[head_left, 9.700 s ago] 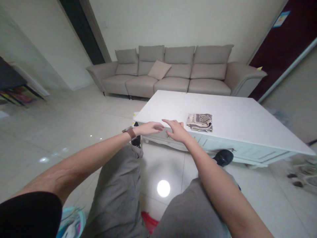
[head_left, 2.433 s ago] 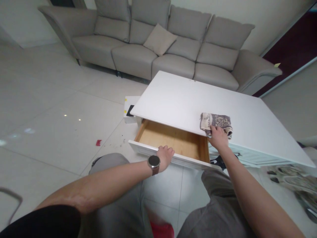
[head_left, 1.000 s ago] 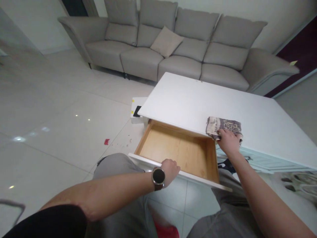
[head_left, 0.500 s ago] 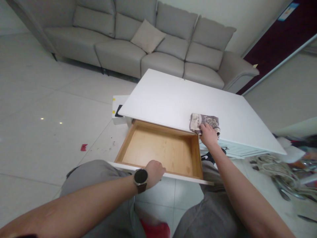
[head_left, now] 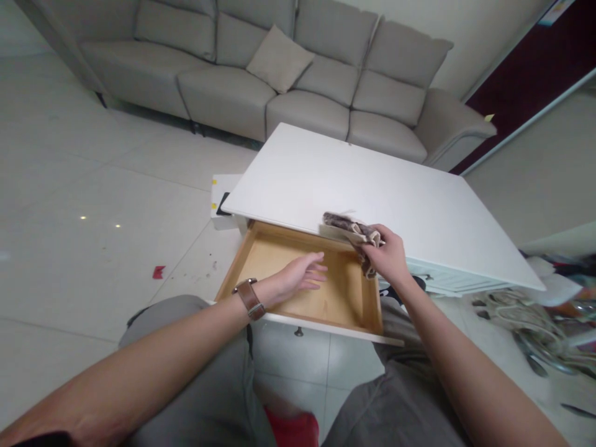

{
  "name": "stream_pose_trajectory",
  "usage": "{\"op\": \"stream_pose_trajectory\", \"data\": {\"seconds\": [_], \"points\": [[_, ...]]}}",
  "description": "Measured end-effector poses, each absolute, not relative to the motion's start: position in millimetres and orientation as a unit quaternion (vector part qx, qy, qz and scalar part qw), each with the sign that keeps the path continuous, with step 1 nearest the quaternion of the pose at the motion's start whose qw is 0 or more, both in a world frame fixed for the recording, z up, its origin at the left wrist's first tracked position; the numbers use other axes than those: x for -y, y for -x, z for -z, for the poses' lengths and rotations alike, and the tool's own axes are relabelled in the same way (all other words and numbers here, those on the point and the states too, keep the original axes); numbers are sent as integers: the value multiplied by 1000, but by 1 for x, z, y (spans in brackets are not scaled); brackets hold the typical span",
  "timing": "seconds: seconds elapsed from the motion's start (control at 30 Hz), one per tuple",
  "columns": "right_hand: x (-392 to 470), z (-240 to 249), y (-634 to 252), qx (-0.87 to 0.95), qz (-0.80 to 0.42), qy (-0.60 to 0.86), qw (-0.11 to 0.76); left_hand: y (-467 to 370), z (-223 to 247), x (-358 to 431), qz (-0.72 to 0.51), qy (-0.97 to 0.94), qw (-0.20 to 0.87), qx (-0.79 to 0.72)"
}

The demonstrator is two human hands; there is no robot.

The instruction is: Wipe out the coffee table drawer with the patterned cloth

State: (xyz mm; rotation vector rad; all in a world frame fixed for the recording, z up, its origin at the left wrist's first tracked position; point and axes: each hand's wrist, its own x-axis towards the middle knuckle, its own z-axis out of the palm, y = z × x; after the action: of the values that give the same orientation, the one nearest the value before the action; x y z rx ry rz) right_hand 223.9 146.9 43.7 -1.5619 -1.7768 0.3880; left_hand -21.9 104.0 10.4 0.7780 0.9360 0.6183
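A folded brown and cream patterned cloth [head_left: 347, 231] is gripped in my right hand [head_left: 388, 253], lifted at the front edge of the white coffee table [head_left: 363, 180]. Part of the cloth hangs over the back right corner of the pulled-out wooden drawer [head_left: 335, 301]. Above that drawer my left hand [head_left: 300, 276] reaches with its fingers apart, holding nothing. A watch with a brown strap [head_left: 251, 299] is on the left wrist. The drawer's bare wood bottom shows, and a small dark knob [head_left: 298, 332] sits on its white front.
Beyond the table stands a grey sofa [head_left: 223, 93] with a beige cushion [head_left: 280, 59]. A white box [head_left: 222, 214] is left of the table. A red scrap [head_left: 159, 272] lies on the tiled floor. Cords and other clutter [head_left: 531, 316] lie at the right.
My left hand has left the drawer's front edge and moved up over the drawer, fingers opening. My right hand has picked the cloth off the tabletop and shifted it left, toward the drawer.
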Motion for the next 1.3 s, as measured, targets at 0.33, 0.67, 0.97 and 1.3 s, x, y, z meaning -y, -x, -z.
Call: {"op": "stream_pose_trajectory", "data": {"seconds": [0.33,0.67,0.97,1.3], "points": [[-101,-30,-153,863,-175,364,305,25,-37,-109,-460,-189,827,-263],[-103,-57,-173,840,-219,375,325,19,-30,-101,-438,-126,825,-334],[-103,-39,-177,840,-191,428,274,16,-28,-93,-444,-255,810,-286],[-99,-44,-176,858,-166,418,250,21,-29,-97,-429,-188,829,-304]]}}
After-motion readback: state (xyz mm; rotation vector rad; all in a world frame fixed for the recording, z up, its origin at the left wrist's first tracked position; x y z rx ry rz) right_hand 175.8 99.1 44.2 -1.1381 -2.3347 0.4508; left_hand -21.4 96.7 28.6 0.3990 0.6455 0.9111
